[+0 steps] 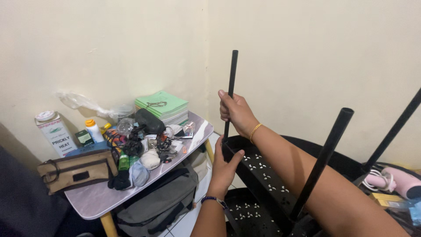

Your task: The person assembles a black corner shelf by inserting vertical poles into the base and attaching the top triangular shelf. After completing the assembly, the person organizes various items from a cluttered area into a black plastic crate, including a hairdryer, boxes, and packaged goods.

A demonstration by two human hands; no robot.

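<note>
An upturned black table or stool (267, 175), its underside dotted with small white marks, lies in front of me with its black legs pointing up. My right hand (237, 112), a gold bracelet on the wrist, is wrapped around the far leg (231, 74) at about mid-height. My left hand (224, 169), with a dark band on the wrist, grips the black rim where that leg meets the frame. Two other black legs (326, 153) rise to the right.
A small marble-patterned table (94, 199) on the left holds a tan pouch (76, 170), a white tin (55, 131), small bottles, green notebooks (162, 104) and tangled clutter. A grey bag (160, 204) sits beneath it. A pink appliance (399, 182) with a white cord lies at right.
</note>
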